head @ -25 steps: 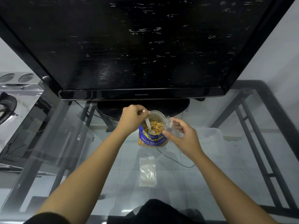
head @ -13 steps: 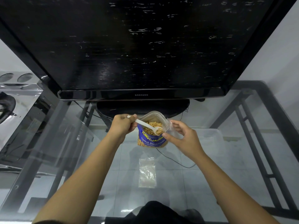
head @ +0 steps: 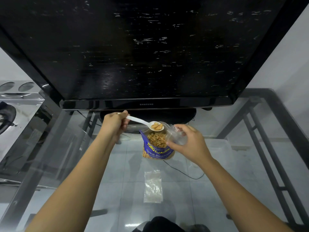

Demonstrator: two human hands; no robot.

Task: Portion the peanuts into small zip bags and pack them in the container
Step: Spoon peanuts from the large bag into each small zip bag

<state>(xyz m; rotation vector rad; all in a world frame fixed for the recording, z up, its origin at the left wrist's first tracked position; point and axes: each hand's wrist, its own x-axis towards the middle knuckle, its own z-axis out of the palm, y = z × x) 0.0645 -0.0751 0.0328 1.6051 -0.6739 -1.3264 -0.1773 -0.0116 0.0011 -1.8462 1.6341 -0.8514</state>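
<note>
Left hand (head: 115, 124) grips a loaded spoon (head: 142, 122), right hand (head: 192, 144) pinches an empty-looking zip bag (head: 177, 137) at three o'clock of the packet (head: 157, 151); portioning seems barely begun.

Your count:
You have 1 left hand (head: 115, 123) and 1 right hand (head: 192, 144); 1 held zip bag (head: 176, 137) plus 1 flat zip bag (head: 153, 186), making 2; 1 spoon (head: 143, 122); 1 peanut bag (head: 157, 149); 1 television (head: 150, 47).
</note>
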